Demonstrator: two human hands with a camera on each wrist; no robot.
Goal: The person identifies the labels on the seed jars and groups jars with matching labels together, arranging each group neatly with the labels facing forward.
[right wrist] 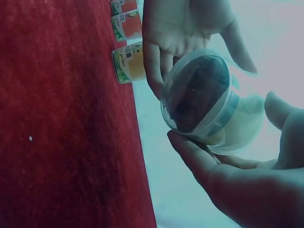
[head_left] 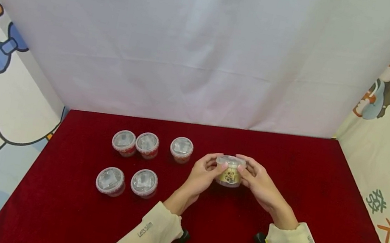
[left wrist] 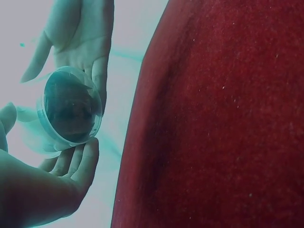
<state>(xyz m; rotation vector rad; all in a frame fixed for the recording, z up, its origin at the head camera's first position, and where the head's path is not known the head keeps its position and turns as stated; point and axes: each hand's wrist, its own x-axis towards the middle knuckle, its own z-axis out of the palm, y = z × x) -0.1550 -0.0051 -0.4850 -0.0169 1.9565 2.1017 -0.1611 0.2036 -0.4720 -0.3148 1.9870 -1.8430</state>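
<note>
Between my two hands is a clear plastic cup (head_left: 229, 174) with a yellow cartoon-printed label and a wide clear rim at its top. My left hand (head_left: 202, 175) grips its left side, with the thumb on the front. On the opposite side my right hand (head_left: 260, 187) holds it in the same way. It is upright over the right half of the red cloth. Both wrist views show the cup's round base (left wrist: 71, 107) as a dark, see-through disc, with fingers curled along its wall.
Several lidded cups stand left of my hands: a back row of three, including one cup (head_left: 181, 149) nearest me, and a front pair with one cup (head_left: 144, 182). A red cloth (head_left: 222, 238) covers the table. A pale curtain (head_left: 206, 54) hangs behind; printed sheets (head_left: 384, 170) flank the sides.
</note>
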